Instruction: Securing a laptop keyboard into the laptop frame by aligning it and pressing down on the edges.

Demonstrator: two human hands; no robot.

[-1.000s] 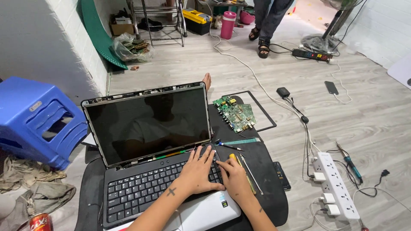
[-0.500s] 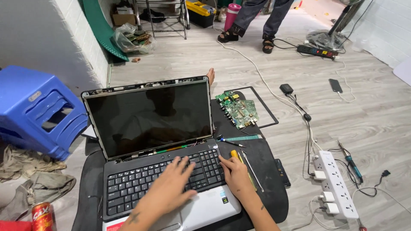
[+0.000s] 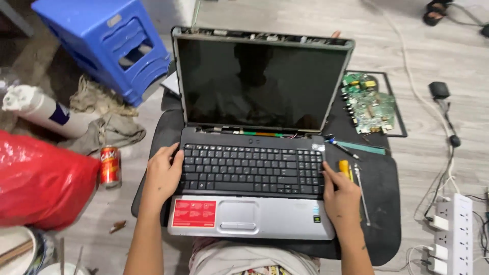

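An open laptop (image 3: pixel 254 168) with a dark screen and no bezel rests on a black mat (image 3: pixel 379 203) over my lap. My left hand (image 3: pixel 162 173) grips the left edge of its base beside the keyboard. At the right edge, my right hand (image 3: pixel 340 192) holds the base, thumb on the keys. Loose wires show at the hinge. A yellow-handled screwdriver (image 3: pixel 345 169) and a thin metal tool (image 3: pixel 361 193) lie on the mat just right of my right hand.
A green circuit board (image 3: pixel 371 104) lies at the mat's far right. A blue plastic stool (image 3: pixel 109 43), a red can (image 3: pixel 109 165), a red bag (image 3: pixel 41 183) and rags are at the left. A white power strip (image 3: pixel 451 229) with cables is at the right.
My head has moved closer and over the laptop. Both hands left the middle of the keyboard and spread apart to the left and right edges of the laptop base.
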